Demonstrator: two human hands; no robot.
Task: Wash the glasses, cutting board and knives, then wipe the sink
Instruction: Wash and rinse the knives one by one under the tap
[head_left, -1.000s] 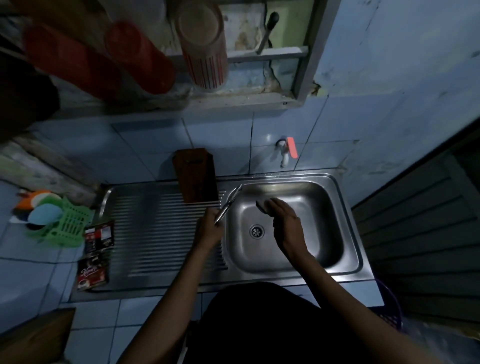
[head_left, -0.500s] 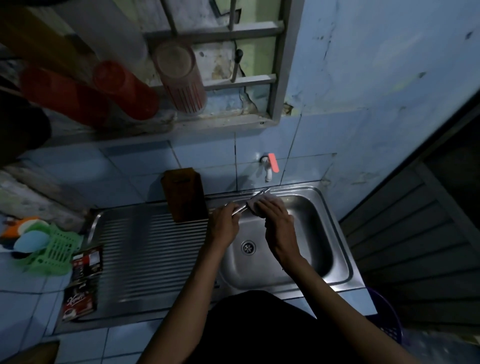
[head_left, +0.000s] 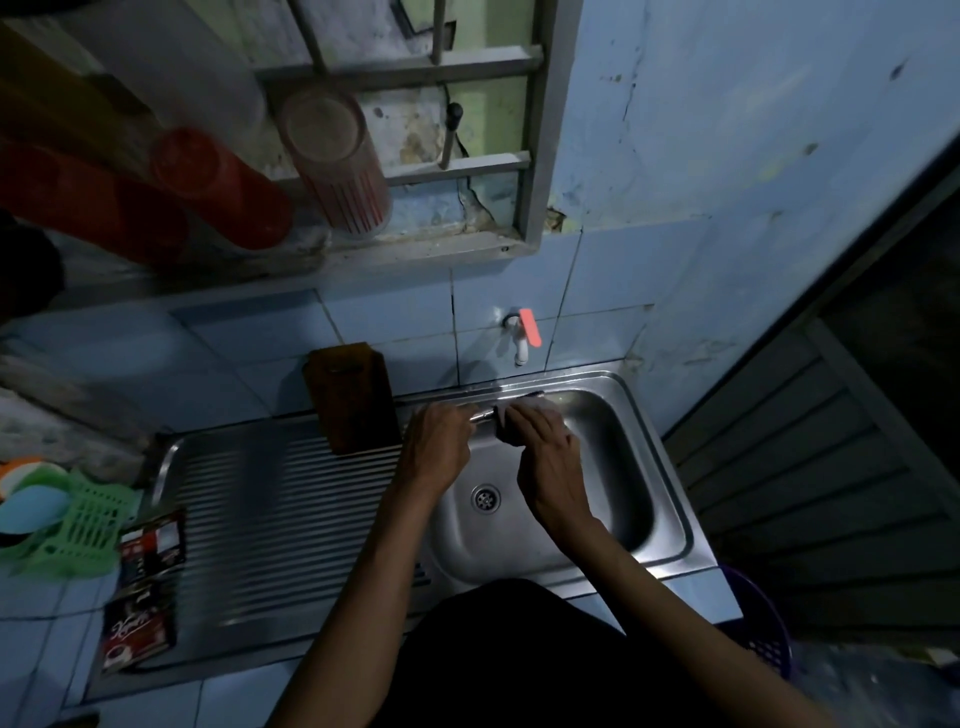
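Note:
Over the steel sink (head_left: 670, 499), near its back rim, my left hand (head_left: 436, 447) grips the handle end of a metal knife (head_left: 483, 413) held level. My right hand (head_left: 545, 447) is closed on a dark sponge (head_left: 501, 431) that wraps the blade. A brown wooden cutting board (head_left: 353, 395) leans upright against the tiled wall at the back of the ribbed drainboard (head_left: 270, 519). Glasses lie stacked on the window sill: red ones (head_left: 218, 192) and a clear one with red stripes (head_left: 337, 161).
A white tap with a pink lever (head_left: 522, 332) sticks out of the wall above the basin. A green basket (head_left: 78, 525) holding sponges sits at the left. Two sachet packs (head_left: 143, 587) lie on the drainboard's left edge. A purple basket (head_left: 763, 629) stands at lower right.
Both hands rose from the basin middle to its back rim, under the tap. The right hand brought the sponge onto the knife blade. The camera tilted upward.

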